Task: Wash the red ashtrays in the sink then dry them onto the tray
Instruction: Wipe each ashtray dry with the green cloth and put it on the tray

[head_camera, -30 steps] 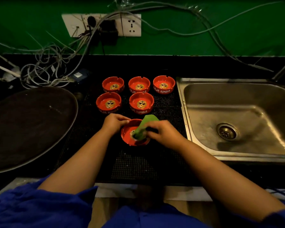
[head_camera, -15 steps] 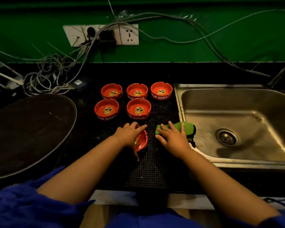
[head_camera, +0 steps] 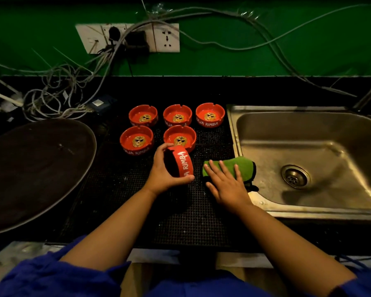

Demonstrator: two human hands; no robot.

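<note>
Round red glossy ashtray [head_camera: 183, 162], tipped on edge: our left hand [head_camera: 159, 176] is gripping it. Green cloth pad [head_camera: 242, 166]: our right hand [head_camera: 227, 187] is pressing it, fingers straight.

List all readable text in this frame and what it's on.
"RIMBA", after part of an "A": side wall of the tilted ashtray held by the left hand.
"AJA RIMBA", first letter cut off: side wall of the back right ashtray.
"AJA RIMBA", dim: side wall of the front left ashtray.
Back middle ashtray: lettering mostly hidden, unreadable.
White label on the small dark box: too small to read.
</note>
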